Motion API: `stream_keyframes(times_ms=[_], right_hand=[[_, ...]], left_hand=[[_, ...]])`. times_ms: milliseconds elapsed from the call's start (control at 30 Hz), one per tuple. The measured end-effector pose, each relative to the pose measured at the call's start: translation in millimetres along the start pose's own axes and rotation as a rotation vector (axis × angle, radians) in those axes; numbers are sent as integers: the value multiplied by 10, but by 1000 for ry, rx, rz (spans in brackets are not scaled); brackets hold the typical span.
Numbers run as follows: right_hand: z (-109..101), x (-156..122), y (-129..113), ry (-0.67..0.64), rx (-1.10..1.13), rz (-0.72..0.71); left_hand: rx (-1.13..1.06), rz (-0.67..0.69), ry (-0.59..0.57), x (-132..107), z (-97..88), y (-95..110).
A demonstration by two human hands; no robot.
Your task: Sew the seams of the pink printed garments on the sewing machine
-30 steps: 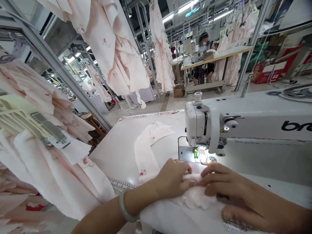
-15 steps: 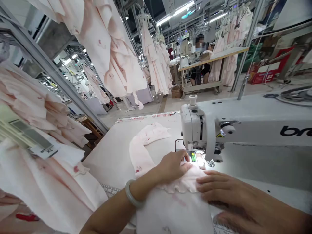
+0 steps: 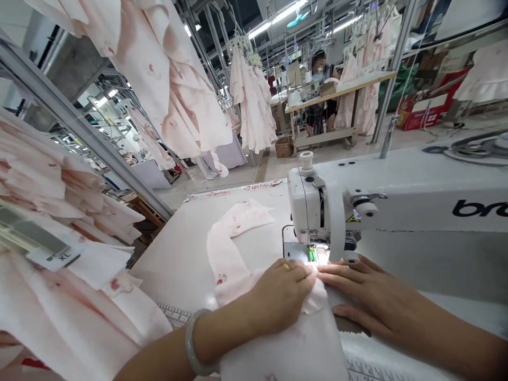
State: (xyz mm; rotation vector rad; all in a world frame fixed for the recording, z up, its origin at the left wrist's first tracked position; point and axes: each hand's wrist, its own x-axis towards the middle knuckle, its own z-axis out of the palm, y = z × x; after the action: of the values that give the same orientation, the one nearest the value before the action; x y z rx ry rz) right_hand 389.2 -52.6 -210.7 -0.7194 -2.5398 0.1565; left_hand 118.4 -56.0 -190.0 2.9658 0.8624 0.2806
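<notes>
Pale pink printed fabric point(image 3: 281, 349) with a ruffled edge lies at the sewing machine point(image 3: 309, 206), running under its lit needle area. My left hand point(image 3: 283, 293), a bangle on its wrist, has its fingers curled on the fabric just in front of the presser foot. Stretched out flat, my right hand point(image 3: 369, 291) touches the ruffle's right side with its fingertips, close to the needle. Beneath its palm shows a dark brownish piece point(image 3: 351, 324) with a jagged edge; I cannot make out what it is. A curved fabric strip point(image 3: 226, 248) extends left and back across the table.
Pink garments point(image 3: 170, 90) hang at the upper left, and more point(image 3: 59, 174) hang along the left side, one with an XL tag point(image 3: 55, 256). A metal rail point(image 3: 91, 132) slants between them. Behind, a person point(image 3: 321, 90) sits at another sewing table point(image 3: 341, 95).
My right hand has moved up and in, its fingertips now beside the needle area. My left fingers have curled further over the fabric. The whole view has shifted slightly.
</notes>
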Motion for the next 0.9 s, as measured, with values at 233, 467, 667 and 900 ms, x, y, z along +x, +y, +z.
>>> stream_keyframes(times_ms=[233, 467, 667, 900], right_hand=[[43, -8, 44, 1, -14, 10], [155, -78, 142, 27, -48, 59], [190, -146, 200, 45, -80, 60], [165, -129, 199, 83, -27, 83]], left_hand=[[-35, 22, 99, -11, 179, -144], [-67, -1, 46, 94, 126, -256], [-92, -17, 29, 91, 118, -243], [-82, -29, 8, 100, 69, -255]])
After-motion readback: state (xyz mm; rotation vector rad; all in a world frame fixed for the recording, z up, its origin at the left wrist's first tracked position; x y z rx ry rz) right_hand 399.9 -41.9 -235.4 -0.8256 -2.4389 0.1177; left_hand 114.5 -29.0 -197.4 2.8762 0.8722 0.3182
